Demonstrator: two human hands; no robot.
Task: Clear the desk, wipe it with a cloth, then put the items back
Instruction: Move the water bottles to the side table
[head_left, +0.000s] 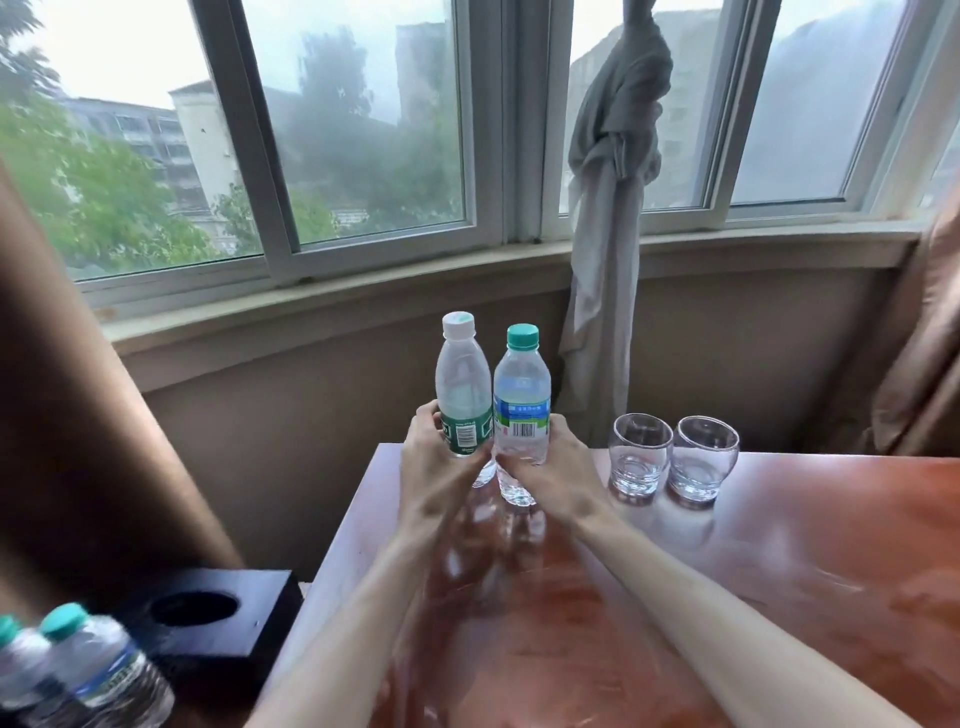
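Two water bottles stand upright side by side at the far left corner of the glossy brown desk (779, 545). My left hand (434, 467) grips the green-labelled bottle with a white cap (462, 384). My right hand (556, 473) grips the blue-labelled bottle with a teal cap (522, 395). The bottles touch each other, and their bases are at the desk surface. To the right stand two empty clear glasses (640, 457) (702, 460), close together near the desk's back edge.
Left of the desk sits a dark box with a round hole (218, 613). Two more teal-capped bottles (93, 665) lie at the bottom left. A knotted grey curtain (608, 260) hangs behind the desk below the window; brown curtains flank both sides.
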